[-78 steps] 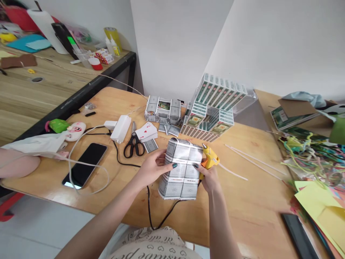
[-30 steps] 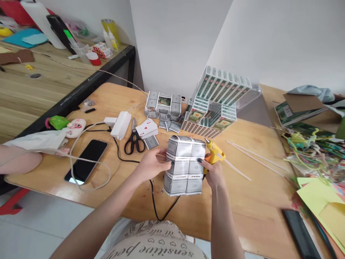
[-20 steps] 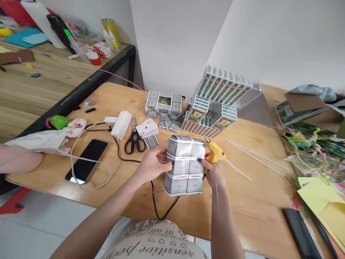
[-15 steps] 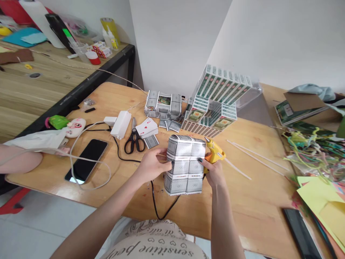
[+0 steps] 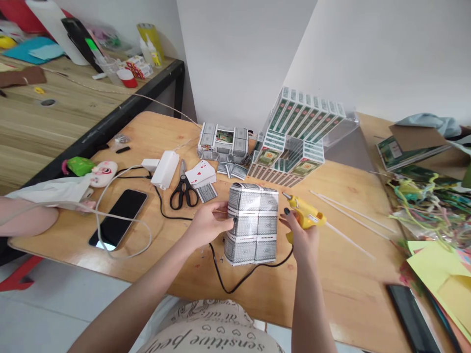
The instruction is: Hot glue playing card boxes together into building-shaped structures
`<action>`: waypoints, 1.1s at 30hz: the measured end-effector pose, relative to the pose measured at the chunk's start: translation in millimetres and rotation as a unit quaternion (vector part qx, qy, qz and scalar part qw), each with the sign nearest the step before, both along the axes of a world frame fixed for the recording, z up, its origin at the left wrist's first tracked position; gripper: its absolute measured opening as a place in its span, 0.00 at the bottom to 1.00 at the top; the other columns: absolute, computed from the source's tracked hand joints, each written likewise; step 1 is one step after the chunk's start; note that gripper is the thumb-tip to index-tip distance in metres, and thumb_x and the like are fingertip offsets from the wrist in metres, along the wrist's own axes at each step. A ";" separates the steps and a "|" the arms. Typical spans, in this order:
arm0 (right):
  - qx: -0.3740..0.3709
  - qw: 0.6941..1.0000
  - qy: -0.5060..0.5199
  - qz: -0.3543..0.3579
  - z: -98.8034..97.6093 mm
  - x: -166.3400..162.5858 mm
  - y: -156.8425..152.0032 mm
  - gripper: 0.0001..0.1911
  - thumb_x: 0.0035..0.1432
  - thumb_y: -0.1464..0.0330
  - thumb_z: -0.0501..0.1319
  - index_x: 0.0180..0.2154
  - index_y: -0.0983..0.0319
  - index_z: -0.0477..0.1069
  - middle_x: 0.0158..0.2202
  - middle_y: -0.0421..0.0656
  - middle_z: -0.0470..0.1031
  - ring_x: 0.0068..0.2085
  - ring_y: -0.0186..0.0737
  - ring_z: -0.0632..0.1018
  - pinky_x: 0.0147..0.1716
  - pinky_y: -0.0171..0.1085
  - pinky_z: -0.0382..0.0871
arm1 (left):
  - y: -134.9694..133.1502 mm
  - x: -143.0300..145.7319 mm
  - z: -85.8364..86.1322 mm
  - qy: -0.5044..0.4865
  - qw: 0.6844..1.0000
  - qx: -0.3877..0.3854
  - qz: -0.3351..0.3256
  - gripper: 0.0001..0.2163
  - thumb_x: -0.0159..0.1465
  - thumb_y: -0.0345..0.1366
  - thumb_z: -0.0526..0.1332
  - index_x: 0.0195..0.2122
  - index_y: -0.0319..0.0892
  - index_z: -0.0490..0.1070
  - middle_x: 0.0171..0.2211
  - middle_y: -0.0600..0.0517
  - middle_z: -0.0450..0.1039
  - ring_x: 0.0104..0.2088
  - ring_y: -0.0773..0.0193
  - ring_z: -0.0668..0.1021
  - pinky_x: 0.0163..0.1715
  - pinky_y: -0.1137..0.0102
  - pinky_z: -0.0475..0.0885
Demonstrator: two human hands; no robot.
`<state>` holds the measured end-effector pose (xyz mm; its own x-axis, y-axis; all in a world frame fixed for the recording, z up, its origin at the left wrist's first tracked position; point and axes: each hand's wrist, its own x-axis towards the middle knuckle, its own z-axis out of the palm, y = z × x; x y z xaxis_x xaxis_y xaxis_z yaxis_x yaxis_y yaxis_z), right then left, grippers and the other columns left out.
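Note:
My left hand [image 5: 210, 224] grips the left side of a box-like block covered in grey-backed playing cards [image 5: 250, 225], thumb on its front face. My right hand [image 5: 300, 233] is closed around a yellow hot glue gun [image 5: 304, 212], just right of the block and apart from it. The gun's nozzle points up and left, and a long glue stick sticks out of its back. Its black cord [image 5: 235, 287] loops below the block. Loose playing cards [image 5: 201, 174] and black-handled scissors [image 5: 183, 192] lie behind my left hand.
A second card-covered piece [image 5: 222, 142] and a structure of green card boxes [image 5: 290, 142] stand at the back. Spare glue sticks [image 5: 353, 213] lie right. A phone [image 5: 118, 219], a white power block [image 5: 165, 169] and another person's arm [image 5: 27, 216] are left. Coloured paper [image 5: 437, 274] lies far right.
My right hand has let go of the block's right edge and moved right with the glue gun, which now shows more fully. The left hand and block stay nearly still.

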<state>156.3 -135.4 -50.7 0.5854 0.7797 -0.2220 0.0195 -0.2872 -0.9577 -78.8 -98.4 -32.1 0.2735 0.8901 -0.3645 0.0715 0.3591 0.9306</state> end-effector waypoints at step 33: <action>0.007 0.686 -0.645 0.336 80.4 -28.2 -27.6 0.14 0.53 0.69 0.55 0.43 0.60 0.64 0.37 0.42 0.75 0.20 0.34 0.70 0.18 0.35 0.55 | 3.6 6.0 16.2 0.062 0.997 0.025 -0.037 0.16 0.48 0.29 0.61 0.39 0.39 0.77 0.36 0.51 0.80 0.38 0.57 0.80 0.37 0.70 0.75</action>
<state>128.1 -163.0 29.7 -0.2053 0.9665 0.1543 0.9772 0.2110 -0.0215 -72.7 -94.8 -15.9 0.2955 0.8869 -0.3549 0.2115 0.3016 0.9297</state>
